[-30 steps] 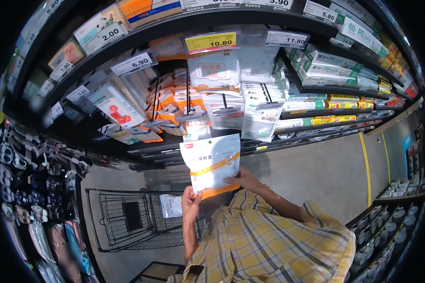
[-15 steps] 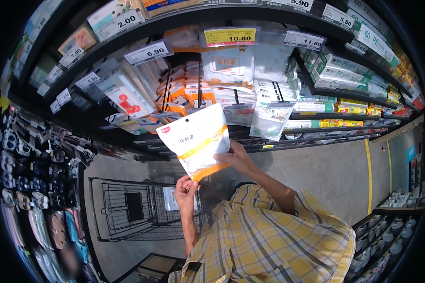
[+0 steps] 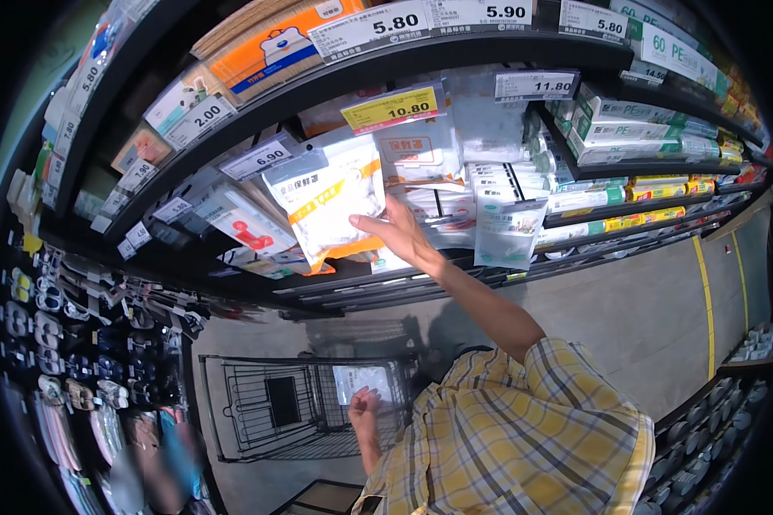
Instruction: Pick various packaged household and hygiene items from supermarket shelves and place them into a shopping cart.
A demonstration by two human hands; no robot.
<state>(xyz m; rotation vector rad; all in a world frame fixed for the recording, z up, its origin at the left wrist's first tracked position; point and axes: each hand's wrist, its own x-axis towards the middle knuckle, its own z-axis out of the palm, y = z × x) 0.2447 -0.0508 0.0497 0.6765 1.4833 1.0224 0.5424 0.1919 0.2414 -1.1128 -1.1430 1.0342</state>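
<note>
My right hand is closed on the right edge of a white and orange plastic packet, with the thumb across its front. The packet has a hang hole at its top and is held up before the shelf's hanging goods, beneath the price tags. It covers part of the orange packs hung behind it. My left hand is down over the shopping cart, its fingers curled in and nothing seen in them. Just behind those fingers a pale flat packet lies in the cart.
Hanging clear bags and boxed rolls fill the shelf to the right. A black shelf edge with price tags curves overhead. Racks of slippers stand at the left. Grey floor with yellow lines lies to the right.
My left hand has let go of the packet's lower corner and dropped toward the cart. The right hand has carried the packet up and left to the shelf.
</note>
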